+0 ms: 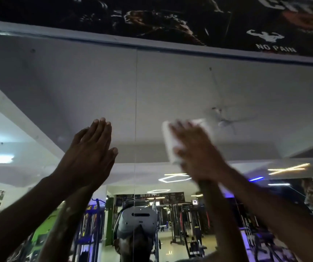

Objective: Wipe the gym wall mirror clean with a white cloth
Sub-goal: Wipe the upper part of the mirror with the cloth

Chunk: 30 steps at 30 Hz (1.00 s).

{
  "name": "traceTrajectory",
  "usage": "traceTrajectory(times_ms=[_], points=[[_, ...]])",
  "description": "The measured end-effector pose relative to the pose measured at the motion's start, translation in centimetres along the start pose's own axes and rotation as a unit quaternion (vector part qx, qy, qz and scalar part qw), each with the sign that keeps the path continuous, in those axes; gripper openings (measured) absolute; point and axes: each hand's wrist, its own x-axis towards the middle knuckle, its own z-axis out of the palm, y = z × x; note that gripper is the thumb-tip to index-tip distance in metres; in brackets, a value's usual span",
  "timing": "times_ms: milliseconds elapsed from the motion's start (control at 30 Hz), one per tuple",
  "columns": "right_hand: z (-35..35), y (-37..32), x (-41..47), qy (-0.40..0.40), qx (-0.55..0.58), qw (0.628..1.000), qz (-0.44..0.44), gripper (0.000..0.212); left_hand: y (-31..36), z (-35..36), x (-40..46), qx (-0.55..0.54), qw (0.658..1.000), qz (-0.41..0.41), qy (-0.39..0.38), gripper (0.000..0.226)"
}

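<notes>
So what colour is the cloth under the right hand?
White; the cloth shows, motion-blurred, under the right hand against the mirror in the head view.

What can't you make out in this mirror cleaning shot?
- Right hand, head view: motion blur hides its grip on the cloth.
- Cloth: mostly covered by that hand.
- Mirror: smears too faint to judge.
- Poster: cut off by the top edge.

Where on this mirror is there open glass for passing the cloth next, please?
Open glass lies above both hands up to the mirror's top edge, and left of the left hand. A narrow strip along the seam separates that hand from the right hand pressing the white cloth. Lower down, both forearms crowd the glass.
</notes>
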Motion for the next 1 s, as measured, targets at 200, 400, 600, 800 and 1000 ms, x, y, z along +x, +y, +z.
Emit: traceTrajectory(times_ms=[200,400,600,800,1000], points=[[-1.4,7.7,2.4,0.011,0.032,0.939,0.342,0.100,0.3,-0.1,-0.8,-0.008,1.000,-0.017,-0.021,0.077],[-0.5,-6.1,-1.0,-0.027,0.044,0.998,0.028,0.079,1.4,-0.8,-1.0,-0.022,0.999,-0.026,-0.017,0.076],[-1.5,8.3,0.7,-0.013,0.009,0.977,0.211,0.085,0.8,-0.6,-0.9,-0.022,0.999,-0.032,-0.028,0.078],[0.3,-2.7,2.7,0.025,0.009,0.978,0.207,0.078,1.5,-0.4,-1.2,-0.048,0.998,-0.040,-0.021,0.078],[-0.9,-3.3,11.8,-0.028,0.012,0.994,0.107,0.082,0.7,0.4,-1.3,-0.046,0.998,-0.033,0.007,0.076]])
